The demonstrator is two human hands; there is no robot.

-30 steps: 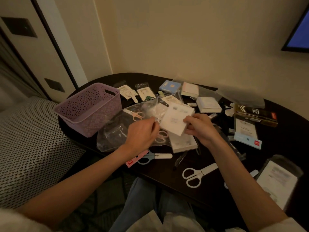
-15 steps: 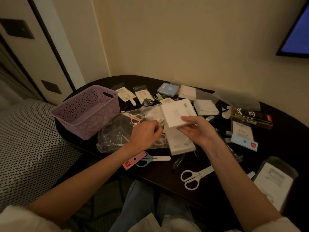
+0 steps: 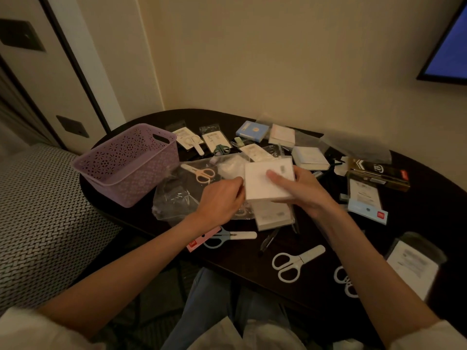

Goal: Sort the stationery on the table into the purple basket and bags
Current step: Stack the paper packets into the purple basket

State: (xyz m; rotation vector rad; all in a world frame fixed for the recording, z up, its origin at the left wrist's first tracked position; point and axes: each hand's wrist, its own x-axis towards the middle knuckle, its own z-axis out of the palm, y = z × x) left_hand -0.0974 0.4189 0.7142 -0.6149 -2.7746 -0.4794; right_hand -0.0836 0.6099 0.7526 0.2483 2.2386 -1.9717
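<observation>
My right hand (image 3: pixel 304 192) grips a white pad of note paper (image 3: pixel 262 181) above the middle of the dark table (image 3: pixel 417 223), thumb on top. My left hand (image 3: pixel 221 200) has its fingers curled at the pad's left edge and at the mouth of a clear plastic bag (image 3: pixel 182 195) lying on the table; what it pinches is hidden. Peach-handled scissors (image 3: pixel 201 174) lie on or in that bag. The purple basket (image 3: pixel 126 164) stands at the table's left end. A second white pad (image 3: pixel 274 215) lies under my hands.
Blue-handled scissors (image 3: pixel 227 237) and white scissors (image 3: pixel 294 262) lie near the front edge. Packaged scissors (image 3: pixel 214 141), a blue box (image 3: pixel 252 130), more pads (image 3: pixel 309 157), a black and gold box (image 3: pixel 376 170) and a bagged sheet (image 3: pixel 412 266) crowd the table. A patterned seat (image 3: pixel 43 223) is left.
My right hand has brought the white pad lower and leftward, against my left hand at the bag's mouth. The view has tilted slightly.
</observation>
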